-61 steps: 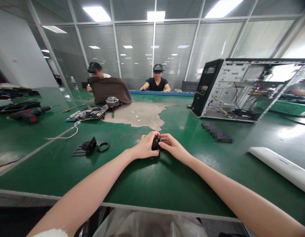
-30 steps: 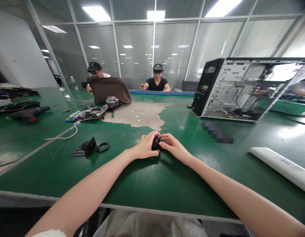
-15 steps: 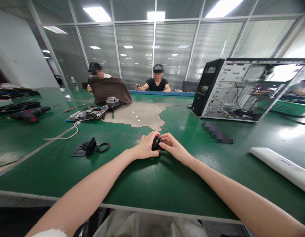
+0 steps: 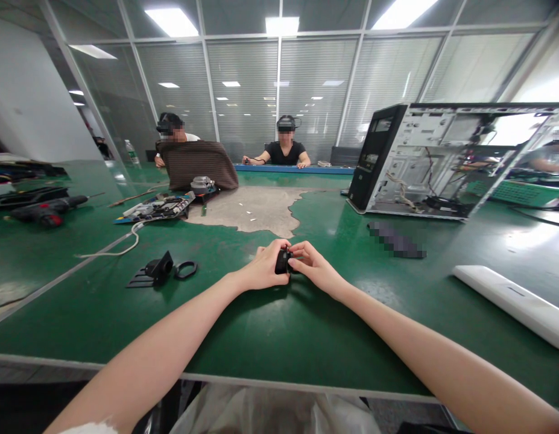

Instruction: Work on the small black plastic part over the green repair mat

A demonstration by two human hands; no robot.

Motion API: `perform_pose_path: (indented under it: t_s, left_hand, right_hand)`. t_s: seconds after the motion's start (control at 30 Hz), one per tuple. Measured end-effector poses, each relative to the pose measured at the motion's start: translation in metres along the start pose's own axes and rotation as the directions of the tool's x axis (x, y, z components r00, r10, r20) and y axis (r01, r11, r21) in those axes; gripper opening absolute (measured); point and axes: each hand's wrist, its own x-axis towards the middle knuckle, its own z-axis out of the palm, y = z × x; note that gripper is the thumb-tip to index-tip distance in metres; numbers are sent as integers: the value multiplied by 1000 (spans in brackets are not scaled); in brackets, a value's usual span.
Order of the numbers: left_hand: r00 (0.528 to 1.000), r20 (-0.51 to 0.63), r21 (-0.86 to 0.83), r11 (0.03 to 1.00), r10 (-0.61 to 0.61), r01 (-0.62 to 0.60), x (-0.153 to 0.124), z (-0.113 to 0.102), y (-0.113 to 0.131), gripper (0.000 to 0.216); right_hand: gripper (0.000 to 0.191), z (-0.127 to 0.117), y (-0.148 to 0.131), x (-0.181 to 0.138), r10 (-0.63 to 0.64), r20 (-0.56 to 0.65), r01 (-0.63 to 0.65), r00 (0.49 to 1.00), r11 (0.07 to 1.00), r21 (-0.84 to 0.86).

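Observation:
Over the green tabletop, both of my hands meet around a small black plastic part. My left hand grips it from the left, with the thumb below and the fingers above. On its right side, the thumb and fingers of my right hand are closed on the part's edge. My fingers cover much of it, so its exact kind is unclear. To the left lie a black slotted bracket with a round barrel and a loose black ring.
A cordless drill and a circuit board lie at left. An open computer case stands back right; a white panel and a blurred dark object are nearer. Two people sit across the table.
The whole scene has shifted slightly left and up in view. Both hands keep their hold on the black part, with hardly any visible finger movement.

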Motion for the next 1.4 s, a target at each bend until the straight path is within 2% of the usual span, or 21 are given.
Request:
perform_pose_path:
  t_s: [0.1, 0.27, 0.4, 0.53, 0.6, 0.77, 0.9, 1.03, 1.13, 1.3, 1.4]
  left_hand:
    - [1000, 1, 1, 1000, 1, -1, 0, -1, 1, 53]
    - [1000, 12, 6, 1000, -6, 5, -1, -2, 1, 55]
    - [1000, 1, 13, 1000, -4, 4, 0, 0, 0, 53]
    - [1000, -2, 8, 1000, 4, -4, 0, 0, 0, 53]
    - [1000, -5, 3, 1000, 5, -5, 0, 0, 0, 53]
    - [1000, -3, -6, 1000, -11, 11, 0, 0, 0, 55]
    - [1000, -9, -13, 1000, -18, 17, 0, 0, 1, 54]
    - [1000, 1, -9, 1000, -13, 13, 0, -1, 1, 53]
    - [1000, -3, -5, 1000, -9, 9, 0, -1, 0, 53]
    - [1000, 1, -5, 1000, -9, 9, 0, 1, -2, 56]
    - [1000, -5, -4, 1000, -19, 19, 0, 1, -2, 55]
  right_hand:
    - [27, -3, 1, 1, 12, 19, -12, 1000, 1000, -12]
    - [30, -4, -1, -2, -71, 120, 65, 990, 996, 54]
    - [19, 0, -2, -2, -43, 34, 42, 999, 999, 27]
    - [24, 1, -1, 0, 15, -2, -15, 1000, 1000, -10]
    - [27, 1, -1, 0, 24, 4, -24, 1000, 1000, -12]
    - [34, -1, -4, -3, -43, 93, 37, 995, 998, 59]
    - [23, 1, -4, -3, -22, 29, 21, 999, 999, 30]
    - [25, 2, -1, 0, 13, 2, -13, 1000, 1000, -9]
    - [27, 0, -1, -1, 24, 14, -23, 1000, 999, -21]
    - [32, -1, -6, -5, -41, 99, 35, 994, 998, 61]
    - [23, 1, -8, -6, -31, 57, 29, 998, 999, 35]
